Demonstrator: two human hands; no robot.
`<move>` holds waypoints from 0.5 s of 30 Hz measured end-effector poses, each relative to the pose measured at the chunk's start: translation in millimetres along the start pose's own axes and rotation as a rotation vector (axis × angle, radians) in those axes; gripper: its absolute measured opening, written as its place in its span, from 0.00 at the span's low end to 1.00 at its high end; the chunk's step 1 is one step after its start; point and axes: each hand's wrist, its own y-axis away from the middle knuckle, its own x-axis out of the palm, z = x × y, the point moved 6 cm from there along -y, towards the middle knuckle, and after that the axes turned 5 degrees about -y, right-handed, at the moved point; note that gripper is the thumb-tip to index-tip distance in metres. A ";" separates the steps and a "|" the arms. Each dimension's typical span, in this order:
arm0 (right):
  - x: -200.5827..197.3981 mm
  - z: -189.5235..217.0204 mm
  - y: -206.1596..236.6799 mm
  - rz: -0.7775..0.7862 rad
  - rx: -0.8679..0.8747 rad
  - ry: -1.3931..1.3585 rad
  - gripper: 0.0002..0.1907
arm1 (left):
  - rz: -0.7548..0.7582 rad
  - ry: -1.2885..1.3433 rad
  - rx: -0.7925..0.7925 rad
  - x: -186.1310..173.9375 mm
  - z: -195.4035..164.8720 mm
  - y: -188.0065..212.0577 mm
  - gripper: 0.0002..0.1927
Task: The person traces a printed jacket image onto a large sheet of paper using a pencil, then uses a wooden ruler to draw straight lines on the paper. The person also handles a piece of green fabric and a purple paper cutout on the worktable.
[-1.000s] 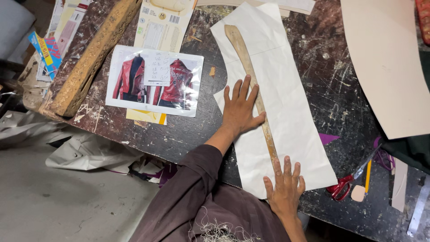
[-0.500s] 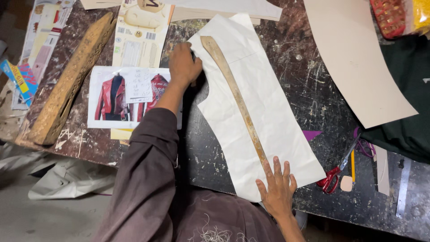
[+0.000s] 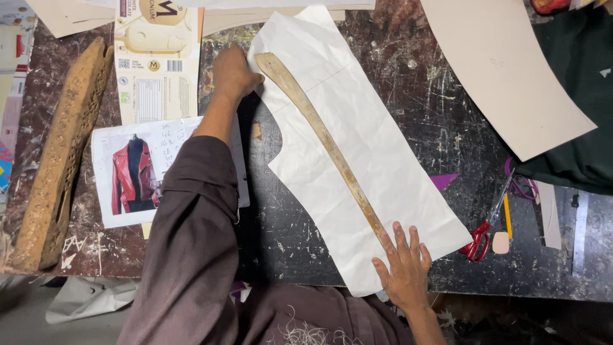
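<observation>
A white paper pattern piece [image 3: 377, 153] lies on the dark scratched table [image 3: 440, 76]. A long curved wooden ruler [image 3: 322, 137] rests on it, running from upper left to lower right. My left hand [image 3: 231, 73] presses on the ruler's far end at the paper's upper left edge. My right hand [image 3: 403, 268] lies flat with fingers spread on the ruler's near end and the paper. Neither hand grips anything.
A printed photo of a red jacket [image 3: 137, 172] and a cardboard carton [image 3: 156, 57] lie to the left, beside a rough wooden block [image 3: 60, 153]. Red-handled scissors [image 3: 485, 227], a pencil [image 3: 506, 217] and a large beige card sheet [image 3: 504, 70] lie to the right.
My left hand has slid from the ruler's middle up to its far end. The right hand stays on the near end. The view has shifted closer.
</observation>
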 end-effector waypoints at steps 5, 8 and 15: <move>0.0 1.3 -3.6 0.000 -0.003 0.016 0.34 | 0.035 0.030 0.023 4.6 3.2 -11.1 0.17; 0.7 3.7 -11.1 0.022 0.010 0.017 0.34 | 0.008 0.285 0.049 3.6 9.5 -19.5 0.15; 13.3 20.1 -65.1 0.081 0.002 0.086 0.35 | -0.250 0.353 0.046 -32.1 27.3 -57.5 0.13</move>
